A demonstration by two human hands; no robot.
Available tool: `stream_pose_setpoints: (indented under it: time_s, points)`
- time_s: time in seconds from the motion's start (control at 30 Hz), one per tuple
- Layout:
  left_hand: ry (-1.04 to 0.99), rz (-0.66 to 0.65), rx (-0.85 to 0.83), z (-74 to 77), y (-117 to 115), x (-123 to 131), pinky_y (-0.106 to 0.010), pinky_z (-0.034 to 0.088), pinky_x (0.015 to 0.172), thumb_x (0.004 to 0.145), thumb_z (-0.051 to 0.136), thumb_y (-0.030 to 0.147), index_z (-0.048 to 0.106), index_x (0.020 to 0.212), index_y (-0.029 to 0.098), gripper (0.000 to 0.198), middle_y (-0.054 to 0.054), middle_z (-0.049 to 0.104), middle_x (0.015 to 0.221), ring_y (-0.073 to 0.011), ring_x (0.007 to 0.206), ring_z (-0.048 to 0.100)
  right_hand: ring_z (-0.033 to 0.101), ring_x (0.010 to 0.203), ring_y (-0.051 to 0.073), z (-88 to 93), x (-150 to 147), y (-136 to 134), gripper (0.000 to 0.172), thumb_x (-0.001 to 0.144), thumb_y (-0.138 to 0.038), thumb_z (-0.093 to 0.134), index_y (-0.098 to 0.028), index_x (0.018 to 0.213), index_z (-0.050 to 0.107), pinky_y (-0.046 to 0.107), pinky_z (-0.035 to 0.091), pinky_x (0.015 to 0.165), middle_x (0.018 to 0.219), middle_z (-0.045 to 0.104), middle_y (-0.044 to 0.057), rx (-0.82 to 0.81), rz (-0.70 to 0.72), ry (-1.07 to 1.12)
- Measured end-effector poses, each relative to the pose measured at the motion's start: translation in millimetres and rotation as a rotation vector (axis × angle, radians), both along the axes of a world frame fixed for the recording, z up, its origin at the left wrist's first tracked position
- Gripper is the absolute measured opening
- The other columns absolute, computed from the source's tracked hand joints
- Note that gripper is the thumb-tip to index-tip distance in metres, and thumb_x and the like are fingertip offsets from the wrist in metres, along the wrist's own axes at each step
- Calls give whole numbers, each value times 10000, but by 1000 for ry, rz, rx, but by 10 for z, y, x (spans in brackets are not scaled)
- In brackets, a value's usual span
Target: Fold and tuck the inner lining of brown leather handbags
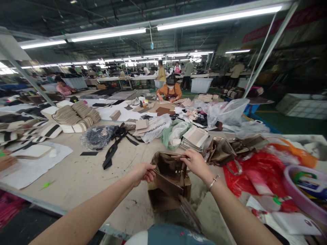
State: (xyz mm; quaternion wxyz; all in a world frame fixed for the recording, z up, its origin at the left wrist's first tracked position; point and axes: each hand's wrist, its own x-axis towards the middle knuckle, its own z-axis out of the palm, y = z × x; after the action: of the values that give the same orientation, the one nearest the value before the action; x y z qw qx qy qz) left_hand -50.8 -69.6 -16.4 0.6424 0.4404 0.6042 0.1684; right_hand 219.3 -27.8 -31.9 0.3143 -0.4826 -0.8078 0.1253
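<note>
Both hands on open brown fabric handbag [170, 180]: left hand [144, 172] pinching near-left rim, right hand [195, 163] pinching far-right rim; mouth spread between, facing up on workbench [76, 177].

Worktable [84, 177], brown bag [168, 180] (open), black straps [114, 146]

black straps [114, 144]: bench middle, before me
red plastic [245, 172]: toward my right edge
purple basin [290, 190]: near right corner
white sheet [33, 166]: left edge

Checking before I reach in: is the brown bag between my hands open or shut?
Open. The left hand and right hand hold the brown bag apart at its mouth, showing its inside.
</note>
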Motion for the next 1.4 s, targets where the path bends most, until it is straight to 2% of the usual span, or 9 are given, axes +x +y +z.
stream_pose_setpoints:
  time_s: [0.07, 0.13, 0.23, 0.3, 0.4, 0.57, 0.8, 1.13, 1.4]
  points:
    - [101, -131, 37, 109, -79, -6, -219, 350, 392, 756, 487, 599, 544, 521, 124, 533, -32, 530, 416, -105, 361, 472, 563, 783, 172, 0, -35, 20, 45, 803, -215, 589, -194, 812, 628, 287, 444, 724, 843, 584, 39, 2, -9, -29]
    - [237, -270, 197, 263, -117, 29, -223, 354, 408, 756, 509, 587, 545, 512, 130, 519, -23, 531, 421, -113, 383, 485, 565, 786, 175, -49, -57, 34, 48, 801, -199, 586, -191, 827, 625, 288, 451, 720, 854, 583, 41, -4, -20, -28]
    - [414, -297, 709, 465, -73, 144, -230, 411, 540, 782, 572, 449, 625, 651, 150, 331, -16, 625, 594, -128, 566, 564, 573, 809, 179, -164, -69, 24, 76, 813, -211, 568, -193, 867, 619, 296, 467, 730, 880, 592, 42, -7, -31, 27]
    - [491, -322, 1027, 499, 24, 247, -254, 439, 683, 789, 602, 350, 655, 794, 178, 180, -23, 669, 789, -151, 748, 591, 579, 839, 186, -227, -70, 6, 112, 820, -223, 558, -198, 916, 609, 312, 476, 756, 909, 601, 45, 0, -43, 76]
    - [603, -452, 1245, 392, 197, 403, -291, 435, 783, 771, 639, 280, 620, 894, 183, 158, -38, 647, 911, -185, 889, 566, 579, 880, 194, -265, -62, -23, 172, 822, -220, 547, -207, 990, 582, 337, 486, 789, 959, 597, 51, 10, -44, 138]
    - [801, -593, 1289, 204, 306, 557, -313, 424, 741, 781, 621, 267, 589, 914, 183, 160, -49, 609, 896, -195, 857, 530, 543, 1009, 215, -239, -47, -75, 187, 812, -177, 527, -226, 981, 592, 375, 467, 883, 1054, 553, 74, 93, -13, 168]
    - [919, -625, 1423, 214, 261, 538, -364, 364, 786, 829, 541, 258, 628, 906, 201, 130, -63, 572, 1064, -221, 939, 461, 546, 981, 182, -231, -101, -102, 254, 822, -102, 456, -234, 937, 639, 339, 480, 860, 1012, 555, 66, 148, 103, 215]
    - [883, -702, 1454, 167, 288, 407, -343, 359, 783, 849, 528, 296, 642, 782, 171, 183, -67, 564, 989, -207, 902, 445, 571, 964, 179, -276, -87, -133, 246, 884, -201, 469, -263, 1028, 658, 339, 502, 835, 1027, 591, 67, 147, 146, 183]
    - [794, -850, 1437, 168, 262, 345, -288, 411, 732, 901, 426, 256, 610, 910, 174, 201, -52, 615, 861, -165, 798, 538, 569, 978, 181, -255, -83, -163, 210, 878, -227, 491, -255, 1018, 645, 342, 496, 864, 1049, 580, 70, 146, 165, 120]
